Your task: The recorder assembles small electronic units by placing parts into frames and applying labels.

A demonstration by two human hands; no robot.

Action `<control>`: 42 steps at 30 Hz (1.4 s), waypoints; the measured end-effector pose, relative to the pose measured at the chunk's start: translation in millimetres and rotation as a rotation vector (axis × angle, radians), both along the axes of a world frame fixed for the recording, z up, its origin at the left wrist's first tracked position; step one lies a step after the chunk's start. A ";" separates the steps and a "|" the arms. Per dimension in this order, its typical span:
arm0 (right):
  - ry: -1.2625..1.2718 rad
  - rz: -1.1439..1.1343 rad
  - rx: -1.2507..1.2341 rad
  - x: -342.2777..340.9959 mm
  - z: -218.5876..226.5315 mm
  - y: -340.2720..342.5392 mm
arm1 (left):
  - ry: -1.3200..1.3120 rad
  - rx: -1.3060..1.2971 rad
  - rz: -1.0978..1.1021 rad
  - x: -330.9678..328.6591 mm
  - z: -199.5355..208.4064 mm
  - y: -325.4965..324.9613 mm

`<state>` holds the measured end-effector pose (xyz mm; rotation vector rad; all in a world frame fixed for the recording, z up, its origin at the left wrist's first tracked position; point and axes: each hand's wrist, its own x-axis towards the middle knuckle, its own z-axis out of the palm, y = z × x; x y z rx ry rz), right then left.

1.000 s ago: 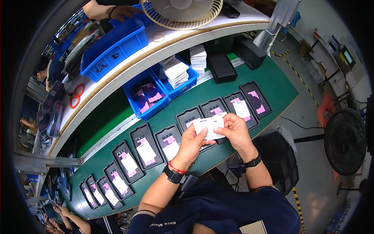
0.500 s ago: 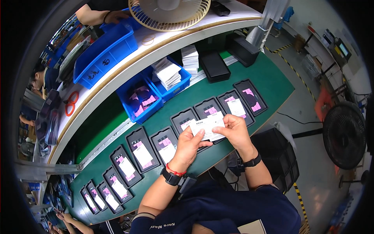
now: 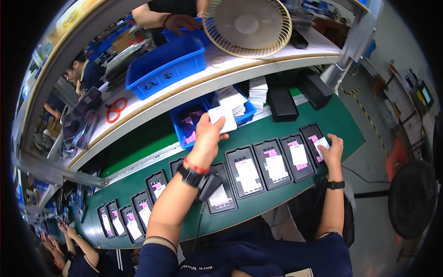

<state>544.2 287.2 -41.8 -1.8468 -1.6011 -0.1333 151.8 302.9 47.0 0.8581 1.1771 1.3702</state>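
My left hand (image 3: 208,134) grips a small stack of white leaflets (image 3: 227,121) between thumb and fingers, held up in front of the blue bins. Over at the far right end of the row, my right hand (image 3: 335,148) pinches a white leaflet (image 3: 324,142) above a black tray (image 3: 310,131) with pink pieces in it. Neighbouring black trays hold pink pieces with a white leaflet lying on top, such as the tray (image 3: 289,139) just left of my right hand. My left forearm hides part of the row's middle.
A blue bin (image 3: 249,111) holds stacked leaflets; the blue bin (image 3: 181,135) beside it holds pink and dark pieces. More leaflets (image 3: 258,91) and black boxes (image 3: 282,105) stand behind. On the shelf are a fan (image 3: 247,25), red-handled scissors (image 3: 116,110) and a large blue bin (image 3: 166,69). Co-workers sit nearby.
My hands have parted. The left has moved up toward the bins with the stack; the right has gone right to the end tray with one leaflet. The view has shifted.
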 end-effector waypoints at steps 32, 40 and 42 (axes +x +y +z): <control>0.292 0.035 0.175 -36.3 -5.2 -75.5 | 0.568 0.254 -0.048 -60.8 -29.3 -224.0; 0.111 -0.097 0.472 -67.9 -30.9 -116.5 | 1.324 0.600 0.390 -101.0 -65.7 -308.9; 0.096 -0.093 0.495 -73.6 -32.5 -123.9 | 1.312 0.578 0.508 -109.9 -64.2 -324.9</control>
